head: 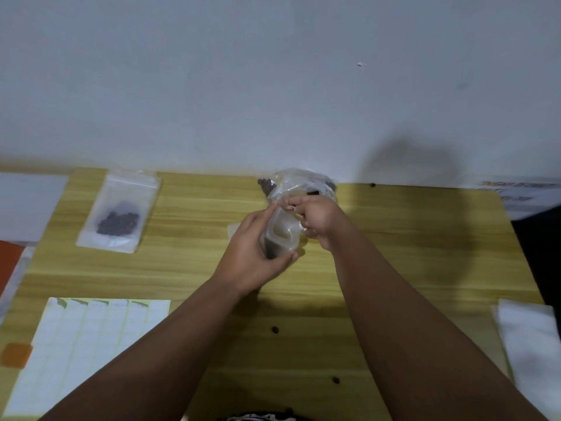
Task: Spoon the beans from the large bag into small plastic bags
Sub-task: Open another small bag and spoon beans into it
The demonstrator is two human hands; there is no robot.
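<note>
Yellow wood-grain worktop point(394, 238) fills our view, and right in the middle we have both hands on one small plastic bag point(280, 235). The left hand point(249, 256) wraps it from the side, thumb under its lower end and forefinger up along its top edge. The right hand point(318, 221) comes in from the other side, fingers curled tight, pinching the bag's upper rim; whether it also hides a spoon we cannot tell. Something dark sits in the bottom of the bag. Just behind the hands, against the wall point(273, 86), we spot the large bag point(303, 182), crumpled clear plastic with dark beans point(266, 185) showing at its left side. Over to the left lies a filled small bag point(118, 211), flat, with a cluster of beans inside. A few loose beans point(274, 330) dot the worktop near us. A sheet of labels point(91, 344) lies at lower left, white paper point(534, 344) at the right edge.
</note>
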